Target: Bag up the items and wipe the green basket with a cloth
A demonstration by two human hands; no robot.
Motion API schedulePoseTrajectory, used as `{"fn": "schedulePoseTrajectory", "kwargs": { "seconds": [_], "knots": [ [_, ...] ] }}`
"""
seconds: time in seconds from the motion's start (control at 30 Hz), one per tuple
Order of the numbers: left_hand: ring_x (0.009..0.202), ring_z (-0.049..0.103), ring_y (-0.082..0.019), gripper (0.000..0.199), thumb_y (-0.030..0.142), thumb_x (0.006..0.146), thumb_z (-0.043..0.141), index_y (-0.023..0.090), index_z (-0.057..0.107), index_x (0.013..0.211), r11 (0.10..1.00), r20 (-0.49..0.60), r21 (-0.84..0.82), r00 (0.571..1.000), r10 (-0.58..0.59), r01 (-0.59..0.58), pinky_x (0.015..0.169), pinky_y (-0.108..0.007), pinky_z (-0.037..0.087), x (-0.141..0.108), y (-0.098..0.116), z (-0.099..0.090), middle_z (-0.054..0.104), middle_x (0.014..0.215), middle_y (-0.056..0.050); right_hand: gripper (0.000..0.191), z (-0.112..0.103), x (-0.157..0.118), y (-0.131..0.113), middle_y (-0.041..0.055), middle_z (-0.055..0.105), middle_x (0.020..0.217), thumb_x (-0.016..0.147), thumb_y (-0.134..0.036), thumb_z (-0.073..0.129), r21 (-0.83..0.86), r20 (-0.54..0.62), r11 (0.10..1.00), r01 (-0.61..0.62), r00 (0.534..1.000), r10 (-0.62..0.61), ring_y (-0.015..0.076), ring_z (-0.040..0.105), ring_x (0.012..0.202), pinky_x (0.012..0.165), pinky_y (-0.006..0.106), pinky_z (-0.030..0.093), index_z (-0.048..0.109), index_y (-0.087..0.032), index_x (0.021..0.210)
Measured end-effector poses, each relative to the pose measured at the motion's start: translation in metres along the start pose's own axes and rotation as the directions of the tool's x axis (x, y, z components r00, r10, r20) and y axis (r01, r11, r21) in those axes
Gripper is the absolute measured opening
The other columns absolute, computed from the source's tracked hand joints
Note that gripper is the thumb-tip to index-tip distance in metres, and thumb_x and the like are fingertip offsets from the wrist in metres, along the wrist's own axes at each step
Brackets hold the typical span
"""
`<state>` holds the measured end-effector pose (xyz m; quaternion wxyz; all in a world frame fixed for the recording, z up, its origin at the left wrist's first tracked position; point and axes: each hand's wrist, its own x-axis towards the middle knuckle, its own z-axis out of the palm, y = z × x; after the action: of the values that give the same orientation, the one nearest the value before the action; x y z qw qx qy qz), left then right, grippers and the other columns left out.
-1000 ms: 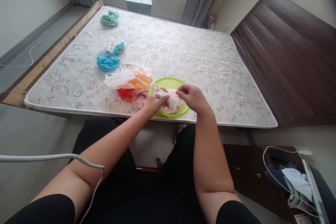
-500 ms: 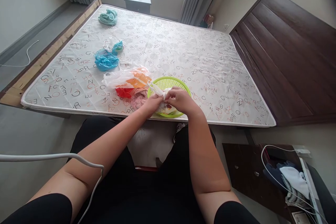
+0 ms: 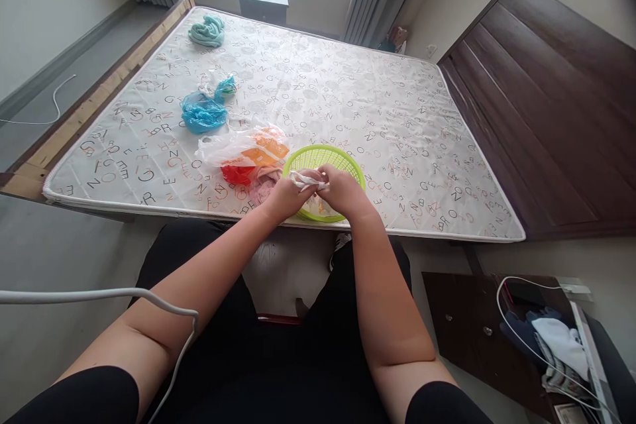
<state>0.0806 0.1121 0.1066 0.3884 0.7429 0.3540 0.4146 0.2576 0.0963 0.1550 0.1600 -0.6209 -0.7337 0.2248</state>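
Note:
Both hands meet over a lime-green plastic basket (image 3: 342,154) at the mattress's near edge. My left hand (image 3: 289,197) is closed on a twisted white plastic bag (image 3: 304,180), and a strand of it loops across the fingers. From the other side, my right hand (image 3: 342,192) pinches the same bag; its fingertips are partly hidden. Just left of the basket lie a pink cloth (image 3: 263,184), a red bag (image 3: 236,175) and a white and orange plastic bag (image 3: 243,147). What is inside the basket is mostly covered by my hands.
Blue plastic bags (image 3: 203,112) and a rolled green cloth (image 3: 207,32) lie farther off on the letter-print mattress (image 3: 397,139). A dark headboard (image 3: 541,119) rises at right. A white cable (image 3: 99,295) crosses by my left arm. Folded clothes (image 3: 556,344) sit on the bedside cabinet (image 3: 462,321).
The upright end of the white plastic bag has been drawn down and now wraps across my left fingers. My right hand has turned slightly, with the fingers closer to the left hand.

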Motion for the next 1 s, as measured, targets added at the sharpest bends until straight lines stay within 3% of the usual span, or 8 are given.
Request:
{"fn": "schedulePoseTrajectory", "kwargs": {
  "seconds": [0.13, 0.23, 0.37, 0.43, 0.5, 0.67, 0.87, 1.0],
  "knots": [
    [0.106, 0.070, -0.018, 0.020, 0.038, 0.099, 0.063, 0.022, 0.076, 0.103, 0.989, -0.143, 0.067, 0.980, 0.141, -0.132, 0.098, -0.033, 0.055, -0.001, -0.002, 0.005, 0.074, 0.110, -0.007, 0.029, 0.005, 0.003, -0.003, 0.0107, 0.074, 0.097, 0.090, -0.026, 0.057, -0.028, -0.111, 0.991, -0.132, 0.986, 0.128, 0.0278, 0.068, 0.092, 0.078, 0.036, 0.047, 0.065, -0.021, 0.117],
    [0.105, 0.070, -0.018, 0.021, 0.037, 0.100, 0.063, 0.023, 0.078, 0.104, 0.976, -0.181, 0.085, 0.960, 0.213, -0.200, 0.096, -0.033, 0.056, -0.001, -0.001, 0.007, 0.074, 0.109, -0.007, 0.034, 0.011, 0.007, -0.001, 0.0080, 0.074, 0.095, 0.087, -0.025, 0.060, 0.258, -0.130, 0.955, -0.145, 0.975, 0.183, 0.0251, 0.068, 0.088, 0.077, 0.037, 0.051, 0.064, -0.021, 0.121],
    [0.106, 0.072, -0.018, 0.021, 0.037, 0.100, 0.064, 0.024, 0.079, 0.106, 0.973, -0.193, 0.054, 0.954, 0.231, -0.225, 0.097, -0.033, 0.057, 0.001, -0.002, 0.002, 0.076, 0.108, -0.007, 0.055, 0.010, 0.007, 0.007, 0.0060, 0.074, 0.110, 0.082, -0.033, 0.071, 0.745, -0.023, 0.666, -0.045, 0.995, 0.093, 0.0203, 0.069, 0.091, 0.075, 0.033, 0.056, 0.056, -0.025, 0.133],
    [0.106, 0.072, -0.018, 0.022, 0.038, 0.100, 0.064, 0.024, 0.080, 0.106, 0.974, -0.203, 0.058, 0.953, 0.226, -0.219, 0.097, -0.033, 0.057, 0.002, -0.004, -0.001, 0.077, 0.109, -0.007, 0.061, 0.004, 0.006, 0.012, 0.0055, 0.073, 0.114, 0.078, -0.037, 0.077, 0.840, -0.026, 0.542, 0.003, 0.999, 0.035, 0.0196, 0.069, 0.097, 0.080, 0.033, 0.057, 0.057, -0.027, 0.134],
    [0.104, 0.073, -0.018, 0.023, 0.039, 0.099, 0.064, 0.024, 0.081, 0.104, 0.977, -0.196, 0.072, 0.957, 0.213, -0.202, 0.097, -0.033, 0.057, 0.002, -0.006, -0.005, 0.078, 0.108, -0.007, 0.053, 0.000, 0.006, 0.017, 0.0047, 0.074, 0.107, 0.078, -0.041, 0.079, 0.867, -0.044, 0.499, 0.016, 0.998, 0.045, 0.0184, 0.068, 0.094, 0.080, 0.032, 0.057, 0.064, -0.026, 0.127],
    [0.102, 0.075, -0.019, 0.028, 0.042, 0.100, 0.061, 0.023, 0.082, 0.106, 0.992, -0.165, 0.058, 0.979, 0.123, -0.115, 0.097, -0.033, 0.058, 0.001, -0.013, -0.006, 0.080, 0.109, -0.006, 0.029, 0.001, 0.012, 0.029, 0.0029, 0.072, 0.082, 0.081, -0.046, 0.076, 0.818, -0.171, 0.575, 0.007, 0.957, 0.233, 0.0132, 0.062, 0.069, 0.069, 0.029, 0.053, 0.071, -0.020, 0.095],
    [0.111, 0.074, -0.021, 0.031, 0.042, 0.101, 0.059, 0.024, 0.080, 0.114, 0.993, -0.139, 0.089, 0.987, 0.083, -0.071, 0.103, -0.036, 0.057, -0.004, -0.028, -0.008, 0.079, 0.116, -0.006, 0.024, -0.004, 0.011, 0.035, -0.0013, 0.065, 0.076, 0.090, -0.046, 0.066, 0.727, -0.396, 0.682, 0.079, 0.860, 0.322, 0.0133, 0.061, 0.067, 0.066, 0.027, 0.049, 0.057, -0.024, 0.096],
    [0.135, 0.061, -0.025, 0.032, 0.039, 0.102, 0.057, 0.023, 0.077, 0.122, 0.979, -0.073, 0.155, 0.986, 0.147, -0.135, 0.119, -0.045, 0.046, -0.009, -0.025, -0.009, 0.072, 0.133, -0.008, 0.014, -0.004, 0.009, 0.040, -0.0026, 0.056, 0.074, 0.099, -0.039, 0.050, 0.660, -0.407, 0.750, -0.043, 0.819, 0.405, 0.0139, 0.053, 0.063, 0.063, 0.027, 0.043, 0.050, -0.025, 0.099]
  ]
}}
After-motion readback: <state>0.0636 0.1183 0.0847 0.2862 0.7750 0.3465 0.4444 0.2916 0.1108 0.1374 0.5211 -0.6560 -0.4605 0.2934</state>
